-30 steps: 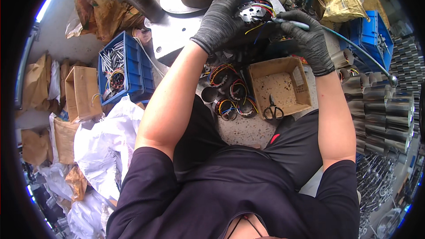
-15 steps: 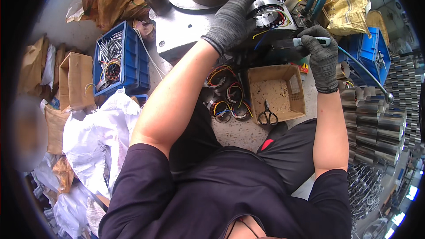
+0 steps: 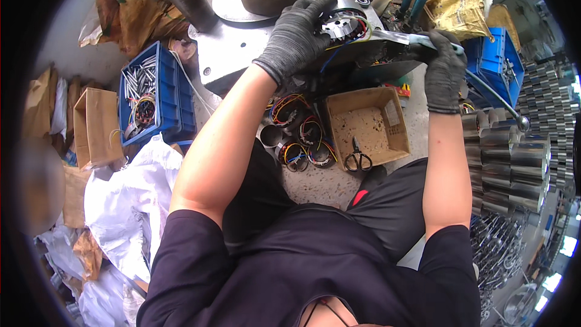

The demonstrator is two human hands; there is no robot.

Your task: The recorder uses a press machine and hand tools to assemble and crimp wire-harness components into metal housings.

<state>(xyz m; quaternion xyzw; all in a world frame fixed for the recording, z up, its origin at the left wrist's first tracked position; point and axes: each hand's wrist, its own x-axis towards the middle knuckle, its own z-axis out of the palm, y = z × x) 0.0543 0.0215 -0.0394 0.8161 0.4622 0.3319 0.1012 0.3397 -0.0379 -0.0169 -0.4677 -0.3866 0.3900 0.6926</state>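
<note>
In a dark grey knitted glove, my left hand (image 3: 298, 37) is closed on the near-left side of a motor stator ring (image 3: 342, 26) with coloured wires. The ring rests tilted at the edge of the metal press plate (image 3: 227, 54), beneath a thick round column. My gloved right hand (image 3: 445, 63) is wrapped round the pale grey handle of a flat-bladed tool (image 3: 392, 36). Its bright blade points left, toward the stator ring; I cannot tell whether they touch. A metal lever rod with a ball end (image 3: 522, 123) slants down past my right wrist.
Below the plate, more wired rings (image 3: 310, 133) lie on the floor beside an open cardboard box (image 3: 338, 115), with black scissors (image 3: 357, 156) at its edge. A blue crate (image 3: 158, 94) of metal shafts stands left. Stacked shiny cylinders (image 3: 508, 166) crowd the right.
The right hand has turned the tool, and its blade now reaches toward the stator ring. My left hand and the ring sit slightly lower and further left in view, as the whole view has shifted.
</note>
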